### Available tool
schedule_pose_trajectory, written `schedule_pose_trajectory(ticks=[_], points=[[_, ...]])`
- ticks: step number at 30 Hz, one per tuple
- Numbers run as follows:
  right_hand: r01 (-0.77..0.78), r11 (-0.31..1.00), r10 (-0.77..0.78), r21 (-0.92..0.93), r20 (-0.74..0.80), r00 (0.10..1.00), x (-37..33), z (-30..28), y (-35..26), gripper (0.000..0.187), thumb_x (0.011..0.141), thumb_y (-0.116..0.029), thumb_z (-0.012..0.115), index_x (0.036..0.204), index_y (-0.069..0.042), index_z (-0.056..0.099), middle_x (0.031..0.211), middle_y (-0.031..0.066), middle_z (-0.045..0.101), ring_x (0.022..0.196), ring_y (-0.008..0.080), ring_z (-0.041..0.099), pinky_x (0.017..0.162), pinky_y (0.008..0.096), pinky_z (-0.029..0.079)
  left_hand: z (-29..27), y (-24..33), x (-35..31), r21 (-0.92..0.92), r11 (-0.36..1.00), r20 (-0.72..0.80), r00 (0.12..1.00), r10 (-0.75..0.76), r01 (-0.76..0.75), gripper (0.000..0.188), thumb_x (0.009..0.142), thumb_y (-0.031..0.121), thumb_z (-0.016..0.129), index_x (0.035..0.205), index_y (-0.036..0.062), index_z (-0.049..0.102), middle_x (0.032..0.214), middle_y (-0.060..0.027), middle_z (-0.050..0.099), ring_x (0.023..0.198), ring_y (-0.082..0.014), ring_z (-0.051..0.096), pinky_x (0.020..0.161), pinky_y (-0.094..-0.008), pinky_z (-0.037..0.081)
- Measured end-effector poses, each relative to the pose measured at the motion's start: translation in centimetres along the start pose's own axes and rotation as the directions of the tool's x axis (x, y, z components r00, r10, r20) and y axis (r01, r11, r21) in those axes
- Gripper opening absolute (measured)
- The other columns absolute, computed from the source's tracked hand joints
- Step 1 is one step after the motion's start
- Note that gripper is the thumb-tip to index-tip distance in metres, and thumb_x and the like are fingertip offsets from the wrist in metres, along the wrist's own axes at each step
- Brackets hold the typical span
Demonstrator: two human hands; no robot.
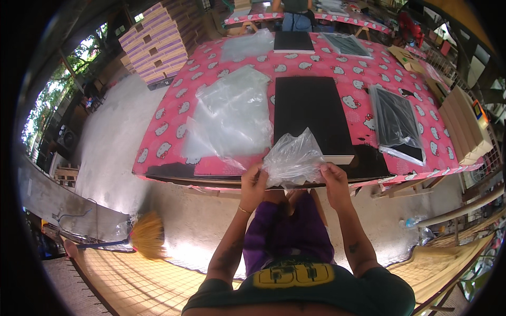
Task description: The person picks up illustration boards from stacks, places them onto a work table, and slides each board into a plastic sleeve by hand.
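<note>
A clear plastic bag is stretched between my two hands at the table's near edge. My left hand pinches its left side, and my right hand pinches its right side. Just behind the bag, and partly covered by it, lies a stack of black boards or sheets with a pale edge showing at the near right. Left of that stack a pile of clear plastic bags is spread out. Over to the right, a black board inside clear plastic lies flat.
The table wears a pink cat-patterned cover. Farther back lie another black stack, more plastic bags and a wrapped board. Cardboard pieces stand at the right edge. Stacked cartons rise far left; a broom lies lower left.
</note>
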State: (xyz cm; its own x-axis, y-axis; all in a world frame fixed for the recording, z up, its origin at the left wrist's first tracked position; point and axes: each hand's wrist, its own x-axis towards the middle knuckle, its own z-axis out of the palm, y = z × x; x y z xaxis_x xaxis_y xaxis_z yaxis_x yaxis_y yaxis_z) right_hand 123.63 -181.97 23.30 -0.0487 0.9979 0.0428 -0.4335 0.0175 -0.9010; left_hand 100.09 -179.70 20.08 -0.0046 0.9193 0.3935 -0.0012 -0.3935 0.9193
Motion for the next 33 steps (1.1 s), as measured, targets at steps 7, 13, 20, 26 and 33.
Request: schedule_pose_trajectory(ticks=[7, 13, 20, 26, 33], points=[[0.073, 0.981, -0.075, -0.178, -0.005, 0.997, 0.1, -0.7, 1.1, 0.015, 0.093, -0.013, 0.057, 0.098, 0.001, 0.062, 0.074, -0.0012, 0.058, 0.069, 0.005, 0.052, 0.065, 0.0202, 0.042, 0.8, 2.5, 2.3, 0.259, 0.962, -0.131, 0.984, 0.123, -0.085, 0.029, 0.089, 0.006, 0.058, 0.116, -0.002, 0.055, 0.101, -0.0101, 0.06, 0.089, -0.016, 0.056, 0.079, -0.0294, 0.045], [0.101, 0.992, -0.101, 0.077, -0.007, 0.995, 0.0, 3.1, 1.1, 0.008, 0.088, 0.0, 0.059, 0.096, -0.003, 0.058, 0.088, 0.0007, 0.061, 0.079, 0.0048, 0.055, 0.073, 0.0222, 0.045, 4.3, 7.4, 0.7, 0.416, 0.839, -0.162, 0.879, 0.448, -0.351, 0.035, 0.082, 0.012, 0.068, 0.112, -0.0012, 0.057, 0.098, -0.0183, 0.057, 0.09, -0.0299, 0.057, 0.08, -0.0366, 0.045], [0.118, 0.961, -0.155, 0.251, 0.133, 0.979, -0.8, 5.5, 1.9, 0.015, 0.084, 0.002, 0.064, 0.089, -0.004, 0.051, 0.094, 0.0047, 0.06, 0.089, 0.0099, 0.057, 0.081, 0.0273, 0.048, 3.8, 5.8, 0.7, -0.016, 1.0, -0.144, 0.99, -0.007, 0.005, 0.009, 0.092, 0.006, 0.055, 0.091, -0.0008, 0.061, 0.078, 0.0007, 0.059, 0.073, -0.0062, 0.052, 0.069, -0.0218, 0.044], [0.186, 0.981, -0.194, 0.055, 0.277, 0.941, -1.2, 4.9, 0.0, 0.023, 0.083, -0.004, 0.067, 0.099, -0.006, 0.051, 0.088, 0.0033, 0.055, 0.084, 0.0123, 0.055, 0.08, 0.0266, 0.047, 2.7, 4.7, 1.4, -0.135, 0.991, -0.236, 0.971, -0.039, 0.007, 0.006, 0.091, 0.001, 0.054, 0.086, 0.0013, 0.057, 0.087, -0.0012, 0.056, 0.078, -0.0064, 0.049, 0.067, -0.0229, 0.042], [-0.132, 0.818, 0.057, 0.56, 0.149, 0.987, -1.2, 2.4, -1.9, 0.028, 0.09, -0.013, 0.058, 0.115, -0.01, 0.047, 0.084, 0.0017, 0.056, 0.073, 0.011, 0.057, 0.063, 0.0256, 0.048, 2.6, 4.2, 1.0, 0.369, 0.882, -0.097, 0.932, 0.348, -0.291, 0.018, 0.075, -0.011, 0.052, 0.08, 0.003, 0.061, 0.087, -0.0128, 0.053, 0.077, -0.0245, 0.054, 0.067, -0.0297, 0.044]])
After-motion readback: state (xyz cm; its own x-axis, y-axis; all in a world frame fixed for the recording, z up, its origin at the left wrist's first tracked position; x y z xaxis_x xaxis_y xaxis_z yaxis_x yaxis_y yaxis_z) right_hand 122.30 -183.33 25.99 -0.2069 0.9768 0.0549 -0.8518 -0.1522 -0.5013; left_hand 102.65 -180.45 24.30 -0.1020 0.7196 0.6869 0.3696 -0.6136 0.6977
